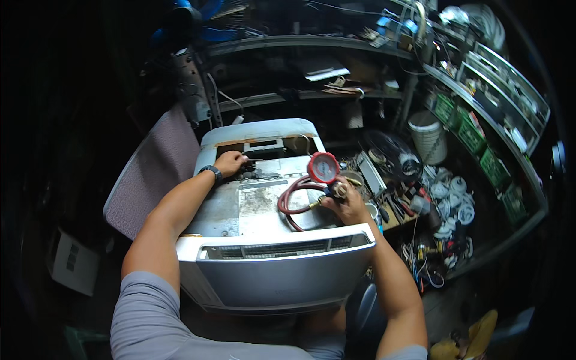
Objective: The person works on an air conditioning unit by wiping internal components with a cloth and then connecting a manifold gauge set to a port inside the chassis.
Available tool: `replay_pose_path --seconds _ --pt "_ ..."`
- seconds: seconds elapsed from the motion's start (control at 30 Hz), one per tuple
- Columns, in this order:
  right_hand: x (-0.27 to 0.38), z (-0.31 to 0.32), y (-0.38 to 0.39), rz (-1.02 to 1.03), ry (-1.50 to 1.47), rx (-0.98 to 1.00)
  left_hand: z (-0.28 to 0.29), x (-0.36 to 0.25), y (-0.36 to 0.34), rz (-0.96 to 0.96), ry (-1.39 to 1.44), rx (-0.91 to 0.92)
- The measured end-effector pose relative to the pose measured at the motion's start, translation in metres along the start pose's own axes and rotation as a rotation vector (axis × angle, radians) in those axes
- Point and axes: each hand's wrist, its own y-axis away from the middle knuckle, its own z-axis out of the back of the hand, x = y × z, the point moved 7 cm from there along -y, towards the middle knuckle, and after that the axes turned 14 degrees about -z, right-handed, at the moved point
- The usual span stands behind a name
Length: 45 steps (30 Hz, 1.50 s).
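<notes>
A window air conditioner (273,276) lies in front of me, its grey grille side toward me and its stained metal top uncovered. My right hand (348,203) grips a refrigerant gauge (323,167) by its brass valve, holding it over the top's right side. The gauge has a red rim, and a dark red hose (286,201) loops from it over the metal. At the far left of the top, my left hand (230,162) is closed with fingertips together beside the dark opening (243,171). Whatever those fingertips pinch is too small to make out.
A pinkish padded panel (153,171) leans at the left. Tools (403,204) and parts crowd the right side, near a white bucket (428,137) and a pile of white plastic pieces (450,201). Shelves (312,41) stand behind, with green baskets (471,133) at the far right.
</notes>
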Motion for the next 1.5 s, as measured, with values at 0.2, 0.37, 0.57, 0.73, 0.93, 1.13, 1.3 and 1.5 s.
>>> replay_pose_path --seconds 0.2,0.37,0.57,0.73,0.93,1.13,1.3,1.5 --pt "-0.033 0.006 0.000 0.193 0.053 -0.029 -0.024 -0.016 -0.025 -0.097 0.063 -0.017" --pt "-0.014 -0.020 -0.010 -0.003 0.071 0.098 -0.022 0.053 0.008 0.076 0.321 -0.010" --pt "-0.025 0.014 0.011 0.064 0.072 0.039 -0.042 0.019 -0.020 -0.032 0.176 0.061" --pt "0.001 -0.005 -0.006 0.174 0.182 -0.067 -0.001 0.059 0.005 0.125 0.202 -0.059" --pt "-0.005 -0.008 -0.002 -0.024 0.000 0.059 0.043 -0.044 0.027 -0.247 -0.232 -0.138" --pt "-0.021 0.010 0.008 -0.090 -0.049 0.029 0.049 -0.187 0.105 -0.512 -0.191 0.378" --pt "-0.028 0.005 0.006 -0.258 -0.264 0.080 0.039 -0.177 0.138 -0.347 -0.142 0.437" --pt "-0.047 0.013 0.005 -0.289 -0.583 0.034 0.042 -0.180 0.128 -0.232 -0.086 0.537"
